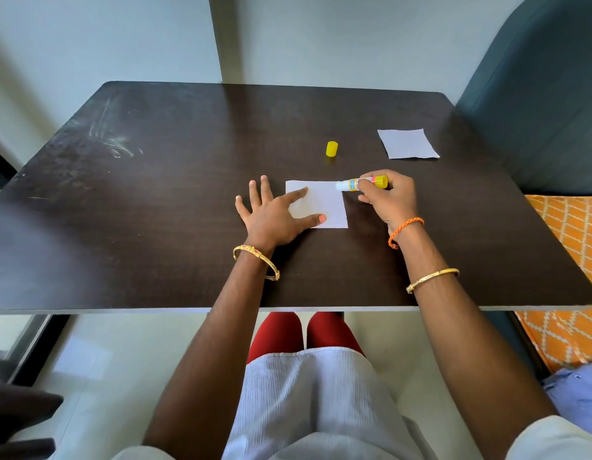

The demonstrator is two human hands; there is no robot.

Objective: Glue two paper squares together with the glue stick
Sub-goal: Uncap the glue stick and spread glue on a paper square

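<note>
A white paper square lies in the middle of the dark table. My left hand rests flat on its left part, with straight index finger and thumb pressing it down. My right hand grips an uncapped glue stick with a yellow base, lying almost level. Its white tip touches the square's far right corner. The yellow cap stands on the table behind the square. A second white paper square lies at the far right.
A dark green seat back and an orange patterned cushion stand to the right of the table. The near table edge runs just above my lap. Pale scuff marks show at the far left of the tabletop.
</note>
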